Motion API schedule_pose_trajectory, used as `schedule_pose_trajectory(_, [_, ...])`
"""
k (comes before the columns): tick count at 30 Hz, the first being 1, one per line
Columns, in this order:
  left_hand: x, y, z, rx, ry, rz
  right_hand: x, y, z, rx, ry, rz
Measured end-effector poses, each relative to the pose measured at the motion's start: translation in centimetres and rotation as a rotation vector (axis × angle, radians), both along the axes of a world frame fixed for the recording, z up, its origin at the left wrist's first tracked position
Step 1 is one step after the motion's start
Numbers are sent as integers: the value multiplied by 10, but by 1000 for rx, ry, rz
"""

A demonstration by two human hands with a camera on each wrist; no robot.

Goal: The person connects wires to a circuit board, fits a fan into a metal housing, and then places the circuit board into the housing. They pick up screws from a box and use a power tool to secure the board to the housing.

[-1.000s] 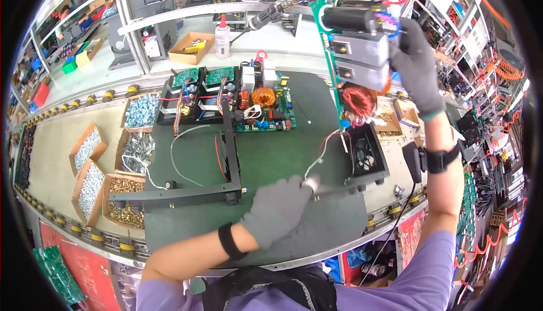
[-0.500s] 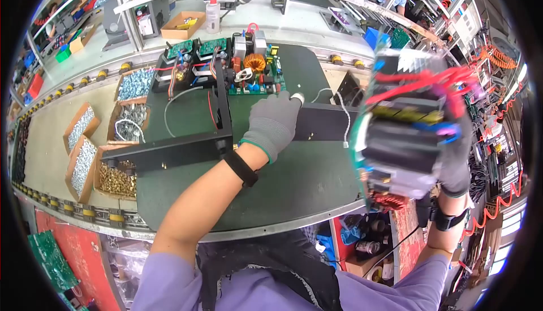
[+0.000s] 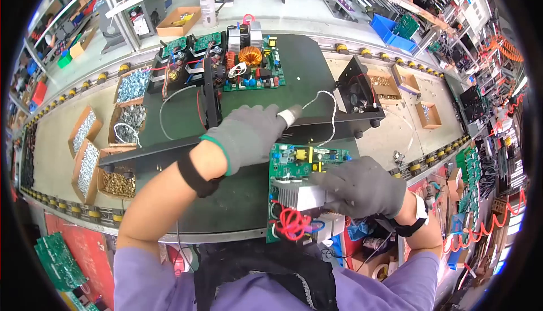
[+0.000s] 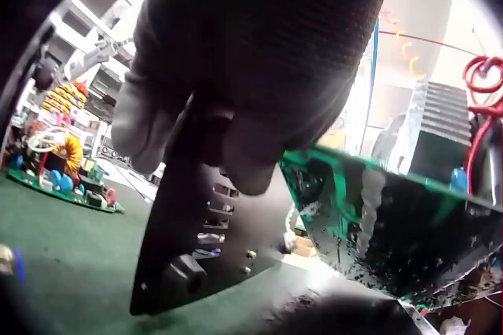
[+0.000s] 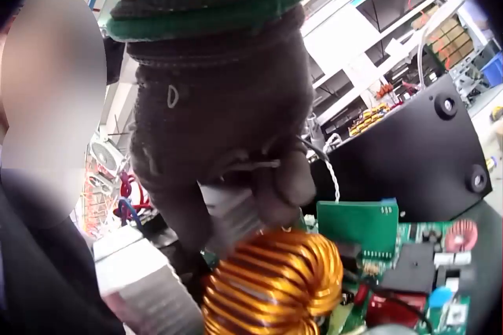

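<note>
My gloved left hand [image 3: 246, 138] pinches the upper edge of a long black metal chassis panel [image 3: 322, 127]; in the left wrist view its fingers lie on both sides of the panel. Close in front of it, my gloved right hand [image 3: 367, 186] grips a green circuit board [image 3: 275, 172] by its silver heatsink [image 5: 232, 213]. The board is held over the table's front edge, with a bundle of red wires [image 3: 291, 223] towards my body. A copper-wound coil [image 5: 275, 288] on the board shows below the right fingers. A twisted white wire [image 3: 334, 107] arches over the panel.
A second populated board [image 3: 254, 82] and a black assembly with small boards [image 3: 175, 48] stand at the back of the green mat [image 3: 305, 56]. Cardboard boxes of screws [image 3: 119, 183] line the left side. A black fan panel [image 3: 356, 87] stands at the chassis's right end.
My right hand has brought the circuit board from the right side to the front, turning it on the way. My left hand keeps the panel, whose right end now lies farther back.
</note>
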State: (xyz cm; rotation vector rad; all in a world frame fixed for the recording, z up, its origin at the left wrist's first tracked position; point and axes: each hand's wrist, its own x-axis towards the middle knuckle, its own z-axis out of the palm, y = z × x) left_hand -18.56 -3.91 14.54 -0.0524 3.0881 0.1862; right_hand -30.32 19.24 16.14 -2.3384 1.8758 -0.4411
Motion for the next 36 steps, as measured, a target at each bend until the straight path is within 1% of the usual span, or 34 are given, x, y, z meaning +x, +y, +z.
schedule_pose_trajectory(2, [4, 3, 14, -69, -69, -2, -1, -2, 10, 94, 88, 50])
schedule_pose_trajectory(3, [10, 3, 3, -160, 52, -51, 0, -2, 10, 113, 106, 57])
schedule_pose_trajectory(4, [14, 5, -5, -160, 37, -48, -2, -3, 9, 111, 92, 62])
schedule_pose_trajectory(6, [23, 11, -18, -480, 362, -90, -3, -4, 5, 127, 127, 100])
schedule_pose_trajectory(7, [28, 12, -22, -446, 370, -32, -3, -5, 3, 169, 135, 119])
schedule_pose_trajectory(8, [32, 14, -24, -446, 347, -36, -3, -6, 3, 167, 112, 122])
schedule_pose_trajectory(10, [39, 17, -19, -287, 381, 93, -3, -7, 10, 237, 129, 149])
schedule_pose_trajectory(11, [39, 16, -12, -309, 406, 34, -4, -7, 12, 244, 112, 157])
schedule_pose_trajectory(12, [37, 16, -6, -308, 396, 35, -5, -8, 13, 245, 103, 161])
schedule_pose_trajectory(14, [31, 15, 4, -315, 276, 17, -8, -10, 14, 222, 92, 175])
schedule_pose_trajectory(15, [28, 10, -3, -398, 305, -6, -8, -9, 17, 222, 85, 180])
schedule_pose_trajectory(16, [27, 8, -7, -401, 300, 3, -9, -8, 22, 182, 84, 165])
schedule_pose_trajectory(18, [26, 6, -10, -530, 384, -2, -13, -5, 33, 136, 81, 166])
schedule_pose_trajectory(19, [26, 6, -9, -539, 377, 6, -15, 1, 38, 15, 126, 119])
schedule_pose_trajectory(20, [26, 8, -8, -369, 415, 93, -17, 6, 42, -106, 169, 68])
schedule_pose_trajectory(21, [25, 8, -5, -195, 453, 172, -21, 11, 42, -126, 187, 42])
schedule_pose_trajectory(22, [26, 6, 2, -194, 450, 166, -21, 10, 40, -126, 184, 36])
schedule_pose_trajectory(24, [27, -5, 30, 2, 323, 189, -21, 6, 37, 19, 115, 49])
schedule_pose_trajectory(25, [21, -8, 44, 39, 366, 161, -20, -4, 38, 230, 74, 74])
schedule_pose_trajectory(26, [8, -15, 52, 10, 371, 82, -17, -14, 31, 402, 71, 88])
schedule_pose_trajectory(28, [-31, -18, 52, -46, 328, -6, -14, -29, 8, 505, 94, 147])
schedule_pose_trajectory(30, [-82, -16, 44, 86, 39, 10, -11, -42, -13, 520, 126, 164])
schedule_pose_trajectory(31, [-106, -15, 37, 143, -55, -79, -10, -47, -24, 524, 98, 131])
schedule_pose_trajectory(32, [-125, -15, 28, 199, -149, -167, -12, -43, -26, 524, 106, 119])
schedule_pose_trajectory(34, [-153, -17, 18, 311, -219, -347, -18, -40, -18, 407, 13, 49])
schedule_pose_trajectory(35, [-161, -19, 17, 308, -215, -357, -31, -33, 4, 460, -82, -73])
schedule_pose_trajectory(36, [-167, -21, 20, 400, -234, -232, -56, -21, 8, 78, -247, -125])
